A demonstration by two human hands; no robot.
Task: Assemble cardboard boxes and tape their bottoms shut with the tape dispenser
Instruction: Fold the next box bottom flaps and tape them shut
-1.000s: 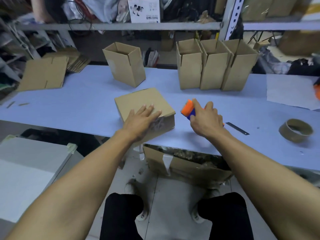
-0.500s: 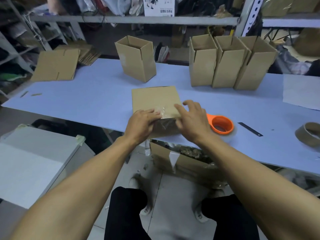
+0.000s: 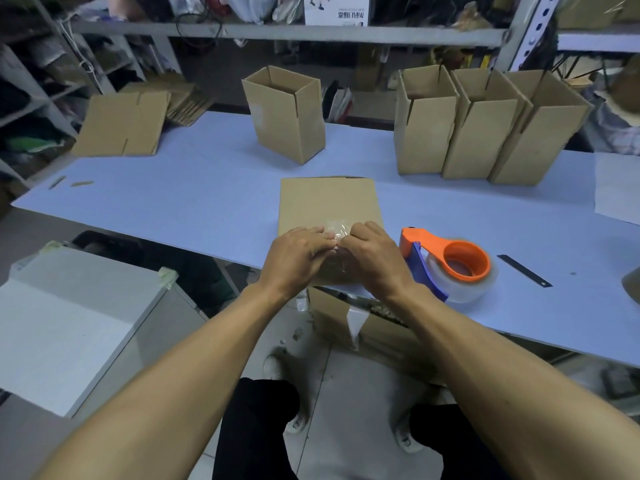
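On the blue table (image 3: 207, 202), near its front edge, a cardboard box (image 3: 327, 202) lies with clear tape (image 3: 334, 227) on its near end. Both the left hand (image 3: 298, 259) and right hand (image 3: 375, 259) press flat on that tape, fingers nearly touching. Just right of the box lies the orange tape dispenser (image 3: 453, 265).

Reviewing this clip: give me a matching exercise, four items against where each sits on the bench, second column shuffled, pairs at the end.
Items:
1. tape dispenser
2. flat cardboard blank
3. box under both hands
4. row of three upright boxes

Places:
A. far left of the bench
B. far right, side by side
C. near edge, centre
D. lying just right of the right hand

Pairs: 1-D, 2-A, 3-C, 4-B
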